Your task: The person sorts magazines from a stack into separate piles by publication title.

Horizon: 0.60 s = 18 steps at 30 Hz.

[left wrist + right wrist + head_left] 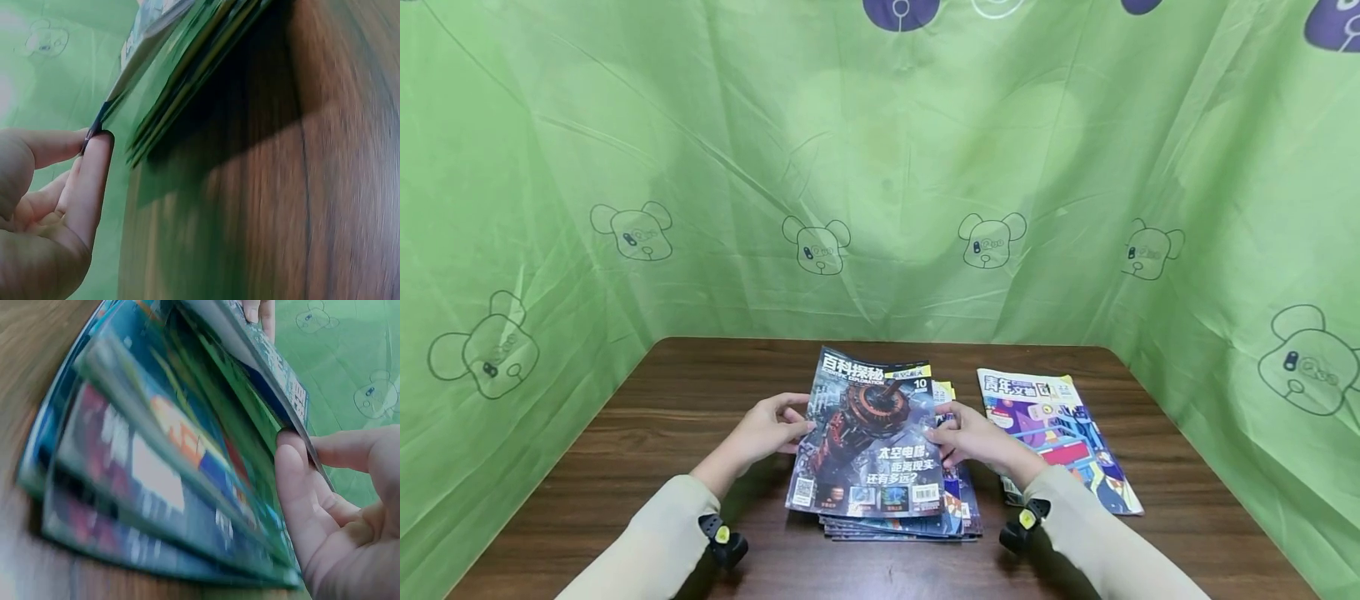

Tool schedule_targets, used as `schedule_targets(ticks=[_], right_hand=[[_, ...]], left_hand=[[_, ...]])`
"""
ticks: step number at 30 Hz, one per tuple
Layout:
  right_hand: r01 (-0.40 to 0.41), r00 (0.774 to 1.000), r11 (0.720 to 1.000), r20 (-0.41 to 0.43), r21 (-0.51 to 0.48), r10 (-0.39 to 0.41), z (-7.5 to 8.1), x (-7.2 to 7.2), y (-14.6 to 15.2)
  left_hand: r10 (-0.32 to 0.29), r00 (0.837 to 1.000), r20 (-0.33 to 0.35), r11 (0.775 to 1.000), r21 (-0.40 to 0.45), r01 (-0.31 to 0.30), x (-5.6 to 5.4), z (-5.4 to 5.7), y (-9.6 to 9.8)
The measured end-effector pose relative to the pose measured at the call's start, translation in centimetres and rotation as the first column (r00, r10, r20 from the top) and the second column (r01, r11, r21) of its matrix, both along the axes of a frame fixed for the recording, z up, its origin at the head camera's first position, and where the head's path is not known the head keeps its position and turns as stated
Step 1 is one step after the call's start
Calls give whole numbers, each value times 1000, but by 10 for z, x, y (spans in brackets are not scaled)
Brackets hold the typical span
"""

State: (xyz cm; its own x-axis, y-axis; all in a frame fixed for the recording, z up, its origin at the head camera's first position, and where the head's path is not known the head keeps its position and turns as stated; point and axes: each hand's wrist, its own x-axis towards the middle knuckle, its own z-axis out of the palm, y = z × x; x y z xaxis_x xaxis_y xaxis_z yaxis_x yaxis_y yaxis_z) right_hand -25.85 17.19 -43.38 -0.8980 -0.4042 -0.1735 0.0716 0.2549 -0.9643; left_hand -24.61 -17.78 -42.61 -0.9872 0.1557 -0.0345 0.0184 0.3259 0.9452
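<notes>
A dark magazine (872, 442) with an orange-and-black machine on its cover is raised above a stack of other magazines (966, 500). My left hand (772, 427) pinches its left edge between thumb and fingers; the left wrist view shows this hand (56, 194) with the edge between its fingertips. On the opposite side my right hand (966, 433) pinches the right edge, and the right wrist view has that hand (337, 500) gripping it above the stack. Beneath, the stacked magazines (187, 462) lie slightly fanned, their covers partly hidden by the raised one.
Another magazine (1060, 442), with a purple and blue cover, lies on the right of the brown wooden table (647, 433), partly behind my right forearm. A green curtain (887, 183) with bear-head drawings surrounds the table's back and sides.
</notes>
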Motion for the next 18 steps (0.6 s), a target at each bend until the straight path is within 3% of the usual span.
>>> schedule_targets(ticks=[12, 18], right_hand=[[-80, 996, 991, 39, -106, 84, 0, -10, -57], [-96, 994, 988, 37, -125, 102, -1, -11, -90]], left_hand=[[33, 999, -26, 999, -20, -34, -1, 3, -60], [74, 996, -46, 993, -84, -78, -1, 3, -93]])
